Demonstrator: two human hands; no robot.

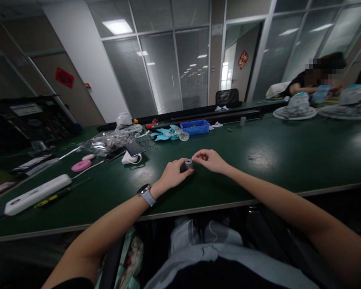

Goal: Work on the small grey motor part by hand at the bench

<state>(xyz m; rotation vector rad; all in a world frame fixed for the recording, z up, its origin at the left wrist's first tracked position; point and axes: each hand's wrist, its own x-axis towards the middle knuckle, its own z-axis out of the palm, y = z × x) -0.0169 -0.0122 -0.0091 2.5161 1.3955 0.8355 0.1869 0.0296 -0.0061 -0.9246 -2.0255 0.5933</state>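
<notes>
The head view looks forward and down across a table (307, 156).

Beside a white pillar (84, 52), glazed partitions (158, 76) with blinds reflect rectangular lights (118, 27). A black mesh office chair (228, 97) stands beyond the green tabletop (291, 160), near an open door (245, 82).

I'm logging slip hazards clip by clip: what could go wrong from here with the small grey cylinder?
The small grey cylinder sits between thumb and fingers of the left grip, so it might tip if that hold loosens. The right grip has its fingertips close beside the cylinder's top; a careless move could knock it across the green table.
</notes>
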